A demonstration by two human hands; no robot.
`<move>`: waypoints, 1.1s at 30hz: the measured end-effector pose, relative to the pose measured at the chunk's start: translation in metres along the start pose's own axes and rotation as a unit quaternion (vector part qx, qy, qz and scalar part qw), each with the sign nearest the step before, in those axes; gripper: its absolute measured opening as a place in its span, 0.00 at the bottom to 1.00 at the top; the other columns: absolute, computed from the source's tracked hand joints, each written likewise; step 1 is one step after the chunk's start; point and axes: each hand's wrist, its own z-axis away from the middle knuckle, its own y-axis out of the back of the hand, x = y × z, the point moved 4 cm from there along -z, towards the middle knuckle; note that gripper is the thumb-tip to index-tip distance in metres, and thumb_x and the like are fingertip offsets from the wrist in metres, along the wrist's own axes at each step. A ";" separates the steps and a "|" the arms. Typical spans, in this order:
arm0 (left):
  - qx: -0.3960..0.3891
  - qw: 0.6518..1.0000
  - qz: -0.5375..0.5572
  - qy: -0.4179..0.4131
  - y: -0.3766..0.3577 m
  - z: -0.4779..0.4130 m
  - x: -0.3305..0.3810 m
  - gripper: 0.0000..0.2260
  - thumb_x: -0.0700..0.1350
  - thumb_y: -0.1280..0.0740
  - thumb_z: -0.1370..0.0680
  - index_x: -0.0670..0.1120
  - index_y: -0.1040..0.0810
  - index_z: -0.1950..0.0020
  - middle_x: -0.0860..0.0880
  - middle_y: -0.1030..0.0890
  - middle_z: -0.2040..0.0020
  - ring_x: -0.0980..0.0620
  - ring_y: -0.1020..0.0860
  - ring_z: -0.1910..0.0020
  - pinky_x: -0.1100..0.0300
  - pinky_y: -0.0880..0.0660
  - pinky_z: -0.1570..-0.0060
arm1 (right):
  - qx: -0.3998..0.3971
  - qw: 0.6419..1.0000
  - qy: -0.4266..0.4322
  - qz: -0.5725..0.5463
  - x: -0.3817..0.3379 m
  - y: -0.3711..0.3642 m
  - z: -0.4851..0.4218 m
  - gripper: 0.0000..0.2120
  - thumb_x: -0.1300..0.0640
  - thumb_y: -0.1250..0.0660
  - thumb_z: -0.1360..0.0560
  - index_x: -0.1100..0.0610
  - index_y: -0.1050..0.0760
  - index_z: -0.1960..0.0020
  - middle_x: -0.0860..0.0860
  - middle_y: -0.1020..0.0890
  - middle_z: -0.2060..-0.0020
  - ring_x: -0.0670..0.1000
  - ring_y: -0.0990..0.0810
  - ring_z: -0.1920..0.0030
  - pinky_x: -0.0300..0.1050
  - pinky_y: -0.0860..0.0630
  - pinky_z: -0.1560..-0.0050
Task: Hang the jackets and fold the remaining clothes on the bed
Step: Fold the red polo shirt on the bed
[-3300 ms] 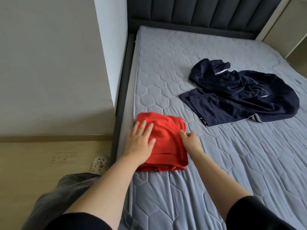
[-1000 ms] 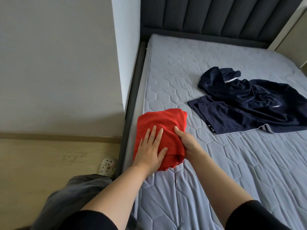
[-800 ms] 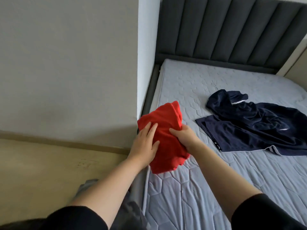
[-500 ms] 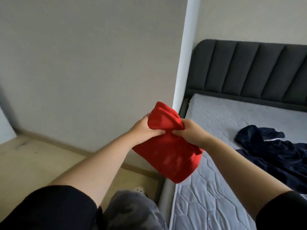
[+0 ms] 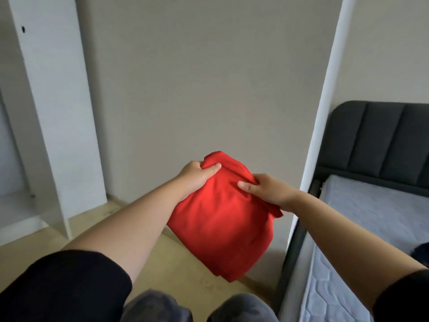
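Red garment [image 5: 222, 219], folded into a thick pad, is held in the air over the floor [image 5: 97, 231], just beside the bed [image 5: 371, 217]. Its long axis hangs from the hands down toward the person. Left hand [image 5: 197, 176] pinches the far left corner and right hand [image 5: 267, 191] grips the far right edge, thumbs on top, both equally near. An open white wardrobe [image 5: 58, 112] stands to the left, likely where it goes; little of its inside shows

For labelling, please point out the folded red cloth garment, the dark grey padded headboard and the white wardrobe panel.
Folded red cloth garment [image 5: 222, 219]: head view, middle of its front.
Dark grey padded headboard [image 5: 380, 140]: head view, centre cushion.
White wardrobe panel [image 5: 58, 112]: head view, flat face.
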 end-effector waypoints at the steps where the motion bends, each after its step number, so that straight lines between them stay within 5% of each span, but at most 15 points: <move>1: 0.018 1.000 -0.009 -0.004 0.009 -0.001 0.001 0.14 0.58 0.35 0.24 0.48 0.20 0.58 0.49 0.18 0.58 0.49 0.19 0.58 0.58 0.25 0.55 | -0.032 0.999 -0.005 -0.013 0.000 -0.007 -0.005 0.12 0.45 0.30 0.28 0.50 0.22 0.48 0.44 0.18 0.60 0.40 0.19 0.63 0.34 0.24 0.64; 3: 0.048 0.998 -0.026 -0.010 0.028 -0.005 0.001 0.14 0.57 0.36 0.23 0.48 0.22 0.59 0.51 0.19 0.60 0.51 0.21 0.59 0.60 0.27 0.58 | -0.073 0.997 -0.013 0.009 0.003 -0.018 -0.015 0.07 0.53 0.26 0.30 0.52 0.23 0.54 0.43 0.20 0.66 0.41 0.23 0.70 0.34 0.29 0.71; 7: 0.101 0.994 -0.033 0.000 0.061 -0.011 -0.012 0.14 0.57 0.38 0.22 0.49 0.22 0.59 0.51 0.21 0.60 0.51 0.22 0.59 0.60 0.29 0.57 | -0.098 0.981 -0.031 -0.164 0.013 -0.029 -0.039 0.10 0.69 0.32 0.28 0.60 0.23 0.49 0.53 0.18 0.55 0.51 0.20 0.54 0.42 0.23 0.50; 9: 0.126 0.992 -0.025 0.010 0.076 -0.015 -0.022 0.15 0.58 0.39 0.22 0.48 0.22 0.58 0.50 0.21 0.60 0.49 0.22 0.58 0.59 0.29 0.55 | -0.116 0.959 -0.034 -0.257 0.013 -0.031 -0.048 0.12 0.72 0.36 0.27 0.62 0.24 0.47 0.55 0.18 0.54 0.51 0.19 0.54 0.42 0.21 0.50; 13: 0.133 0.990 -0.034 0.020 0.093 -0.032 -0.039 0.15 0.58 0.40 0.21 0.49 0.22 0.58 0.52 0.21 0.61 0.52 0.23 0.60 0.60 0.30 0.57 | -0.153 0.947 -0.031 -0.280 0.011 -0.042 -0.069 0.12 0.73 0.41 0.28 0.61 0.25 0.49 0.51 0.20 0.63 0.48 0.21 0.62 0.41 0.23 0.57; 16: 0.132 0.990 -0.035 0.014 0.102 -0.048 -0.053 0.15 0.57 0.39 0.21 0.49 0.23 0.61 0.53 0.22 0.63 0.55 0.23 0.63 0.62 0.30 0.63 | -0.219 0.928 -0.029 -0.300 0.002 -0.054 -0.090 0.16 0.63 0.34 0.32 0.58 0.25 0.45 0.53 0.19 0.52 0.50 0.21 0.53 0.43 0.23 0.51; 20: 0.149 0.988 -0.041 0.016 0.114 -0.074 -0.081 0.16 0.56 0.40 0.21 0.48 0.25 0.64 0.53 0.24 0.65 0.56 0.25 0.65 0.65 0.31 0.66 | -0.256 0.948 -0.035 -0.188 -0.003 -0.082 -0.133 0.25 0.46 0.33 0.30 0.54 0.28 0.36 0.49 0.20 0.41 0.49 0.22 0.40 0.45 0.26 0.41; 23: 0.166 0.985 -0.046 0.031 0.122 -0.097 -0.111 0.16 0.56 0.40 0.21 0.50 0.26 0.65 0.55 0.25 0.67 0.59 0.26 0.67 0.66 0.33 0.68 | -0.234 0.967 -0.058 -0.077 0.005 -0.114 -0.170 0.14 0.51 0.27 0.31 0.53 0.23 0.48 0.40 0.16 0.60 0.38 0.19 0.61 0.32 0.28 0.61; 26: 0.176 0.981 -0.050 0.058 0.127 -0.119 -0.152 0.15 0.56 0.40 0.21 0.49 0.24 0.62 0.54 0.24 0.66 0.59 0.26 0.66 0.69 0.33 0.68 | -0.189 0.979 -0.068 -0.020 0.023 -0.141 -0.212 0.09 0.56 0.25 0.32 0.52 0.25 0.62 0.38 0.24 0.76 0.36 0.27 0.76 0.32 0.35 0.75; 33: 0.201 0.969 -0.035 0.138 0.139 -0.181 -0.277 0.17 0.54 0.41 0.20 0.43 0.21 0.56 0.49 0.22 0.63 0.51 0.25 0.60 0.59 0.33 0.62 | -0.157 0.983 -0.092 0.013 0.077 -0.220 -0.322 0.10 0.65 0.25 0.34 0.64 0.21 0.54 0.53 0.21 0.62 0.50 0.23 0.61 0.41 0.25 0.60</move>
